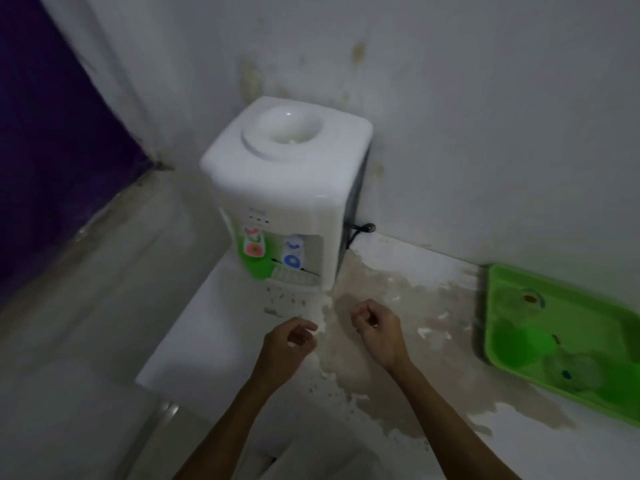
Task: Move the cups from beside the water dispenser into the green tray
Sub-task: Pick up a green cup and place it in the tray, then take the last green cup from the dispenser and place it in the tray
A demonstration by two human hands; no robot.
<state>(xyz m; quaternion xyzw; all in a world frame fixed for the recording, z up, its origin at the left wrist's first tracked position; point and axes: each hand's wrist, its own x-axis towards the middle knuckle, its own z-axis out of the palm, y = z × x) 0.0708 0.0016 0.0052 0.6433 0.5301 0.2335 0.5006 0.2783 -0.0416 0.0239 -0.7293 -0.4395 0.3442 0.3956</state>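
**Green tray at right, both hands empty at counter centre**

Green tray [498,341] lying flat on white counter [194,341], at right edge of view, against the wall. Inside it, clear cups [571,368], blurred; number not determinable. One circular shape near tray's far end, others nearer the front; upright or inverted, cannot tell.

White water dispenser [287,174] standing in the corner, no bottle on its top well. Red tap [254,245] at left, blue tap [292,256] at right, above drip grid. Black cord [360,230] trailing at dispenser's right rear.

Brownish stain [398,341] spread over counter from dispenser base toward tray.

Left hand [287,348] hovering before dispenser, fingers loosely curled, grip on nothing. Right hand [377,327] just beside it, likewise loosely curled, holding nothing. Both well apart from tray. No cup visible beside dispenser
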